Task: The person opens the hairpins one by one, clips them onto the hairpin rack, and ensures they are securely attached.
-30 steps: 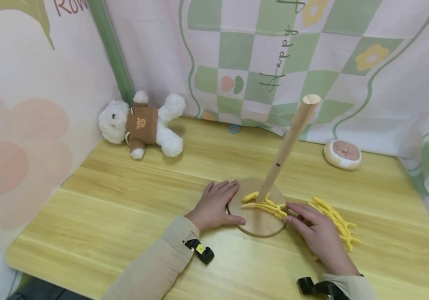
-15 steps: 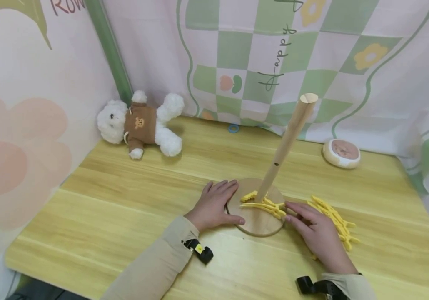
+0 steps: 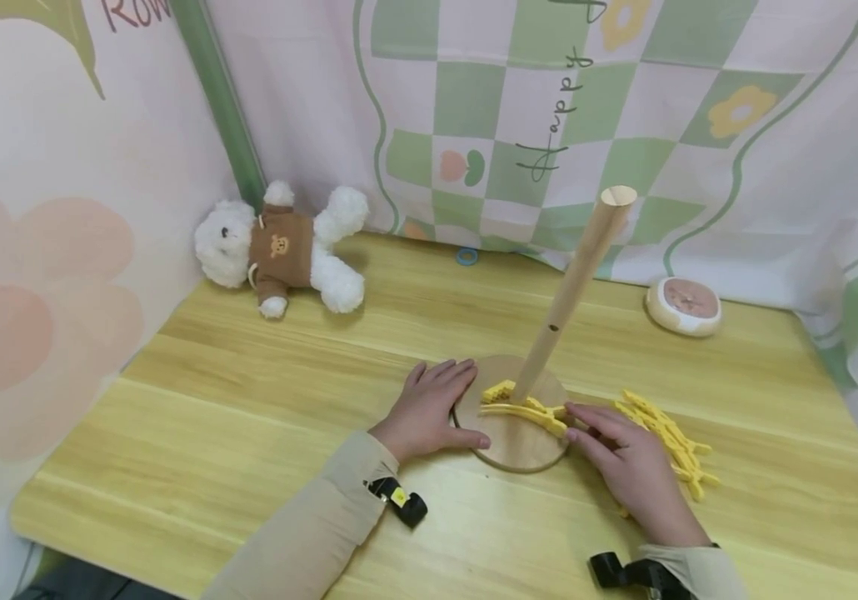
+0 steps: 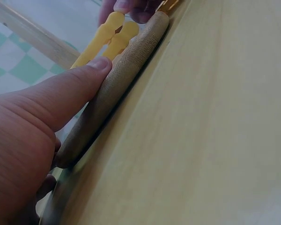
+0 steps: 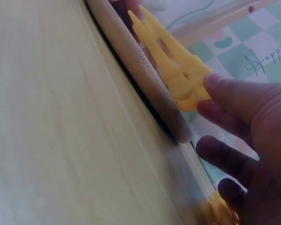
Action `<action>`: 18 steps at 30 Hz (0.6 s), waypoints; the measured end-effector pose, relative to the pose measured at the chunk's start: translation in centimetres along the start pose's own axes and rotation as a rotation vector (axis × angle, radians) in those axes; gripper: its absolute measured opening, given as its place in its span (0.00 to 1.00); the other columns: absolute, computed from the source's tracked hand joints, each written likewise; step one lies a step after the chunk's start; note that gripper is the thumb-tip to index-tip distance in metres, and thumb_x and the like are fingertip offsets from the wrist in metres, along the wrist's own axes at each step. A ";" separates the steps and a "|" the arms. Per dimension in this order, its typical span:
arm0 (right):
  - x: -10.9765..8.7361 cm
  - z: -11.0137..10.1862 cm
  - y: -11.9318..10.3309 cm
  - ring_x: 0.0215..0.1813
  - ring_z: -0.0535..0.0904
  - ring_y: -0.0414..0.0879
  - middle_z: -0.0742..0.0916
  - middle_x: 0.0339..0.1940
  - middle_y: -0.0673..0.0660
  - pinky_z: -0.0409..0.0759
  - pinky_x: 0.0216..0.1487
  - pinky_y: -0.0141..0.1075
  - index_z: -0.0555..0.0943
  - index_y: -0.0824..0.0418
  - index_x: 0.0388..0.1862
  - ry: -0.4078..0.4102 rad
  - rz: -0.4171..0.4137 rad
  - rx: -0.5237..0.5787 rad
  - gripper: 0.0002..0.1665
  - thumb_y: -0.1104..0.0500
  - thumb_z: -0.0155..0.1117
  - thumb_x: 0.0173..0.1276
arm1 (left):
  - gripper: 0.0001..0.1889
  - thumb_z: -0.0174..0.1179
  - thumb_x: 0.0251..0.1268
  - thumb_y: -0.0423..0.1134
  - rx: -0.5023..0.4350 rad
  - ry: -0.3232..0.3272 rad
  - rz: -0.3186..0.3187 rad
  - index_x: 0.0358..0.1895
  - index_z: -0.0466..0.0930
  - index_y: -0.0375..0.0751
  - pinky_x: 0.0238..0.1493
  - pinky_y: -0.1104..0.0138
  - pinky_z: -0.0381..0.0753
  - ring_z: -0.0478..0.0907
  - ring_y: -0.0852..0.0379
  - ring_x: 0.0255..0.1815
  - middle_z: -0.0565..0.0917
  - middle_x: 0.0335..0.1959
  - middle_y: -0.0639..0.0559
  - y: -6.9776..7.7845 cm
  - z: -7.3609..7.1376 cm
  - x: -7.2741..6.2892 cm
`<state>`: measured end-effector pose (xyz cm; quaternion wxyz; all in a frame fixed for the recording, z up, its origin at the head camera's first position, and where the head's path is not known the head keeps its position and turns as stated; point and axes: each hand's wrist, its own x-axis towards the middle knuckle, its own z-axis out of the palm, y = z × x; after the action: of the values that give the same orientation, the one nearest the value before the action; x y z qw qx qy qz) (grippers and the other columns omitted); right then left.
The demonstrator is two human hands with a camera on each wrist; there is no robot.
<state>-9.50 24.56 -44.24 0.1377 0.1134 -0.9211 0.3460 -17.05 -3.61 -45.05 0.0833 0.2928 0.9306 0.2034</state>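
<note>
A round wooden base (image 3: pixel 521 454) with an upright wooden post (image 3: pixel 575 287) stands on the table. My left hand (image 3: pixel 429 412) rests at the base's left edge with fingers extended, its thumb lying over the rim in the left wrist view. Curved yellow plastic strips (image 3: pixel 522 410) with knobbed ends lie side by side on the base in front of the post. At their right end my right hand (image 3: pixel 627 462) pinches one yellow strip (image 5: pixel 196 70) between thumb and index finger. Another short yellow piece (image 3: pixel 499 392) lies just left of the post's foot.
More yellow strips (image 3: pixel 665 433) lie piled on the table beyond my right hand. A white plush toy (image 3: pixel 282 250) in a brown top lies at the back left. A blue ring (image 3: pixel 467 257) and a rounded white-and-pink object (image 3: pixel 684 307) are near the curtain (image 3: pixel 526 108).
My right hand has shifted slightly left with the strip it pinches, and the strips in front of the post now sit closer together. The left hand stays in place.
</note>
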 end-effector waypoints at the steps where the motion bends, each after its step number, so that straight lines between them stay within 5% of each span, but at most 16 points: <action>1: 0.0 0.0 0.0 0.51 0.79 0.28 0.88 0.54 0.53 0.67 0.52 0.12 0.85 0.57 0.58 -0.002 0.003 -0.003 0.21 0.61 0.72 0.66 | 0.56 0.64 0.55 0.71 0.000 -0.001 0.000 0.81 0.52 0.45 0.80 0.48 0.36 0.48 0.51 0.82 0.53 0.82 0.54 0.0 0.0 0.0; 8: -0.1 0.0 0.0 0.46 0.82 0.36 0.88 0.54 0.53 0.71 0.48 0.13 0.85 0.58 0.59 -0.009 0.022 -0.010 0.20 0.61 0.70 0.68 | 0.56 0.64 0.55 0.71 -0.002 -0.001 0.001 0.81 0.52 0.46 0.80 0.48 0.36 0.47 0.51 0.82 0.53 0.82 0.54 0.0 0.0 0.0; 18: -0.1 0.2 0.1 0.40 0.78 0.30 0.88 0.52 0.55 0.75 0.41 0.16 0.84 0.61 0.58 -0.004 0.001 0.010 0.20 0.64 0.70 0.67 | 0.56 0.64 0.54 0.72 -0.003 0.003 0.004 0.81 0.52 0.46 0.80 0.48 0.36 0.48 0.51 0.82 0.53 0.82 0.54 -0.1 0.2 0.0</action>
<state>-9.49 24.51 -44.44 0.1353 0.1143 -0.9196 0.3505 -17.11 -3.63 -45.24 0.0821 0.2940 0.9298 0.2055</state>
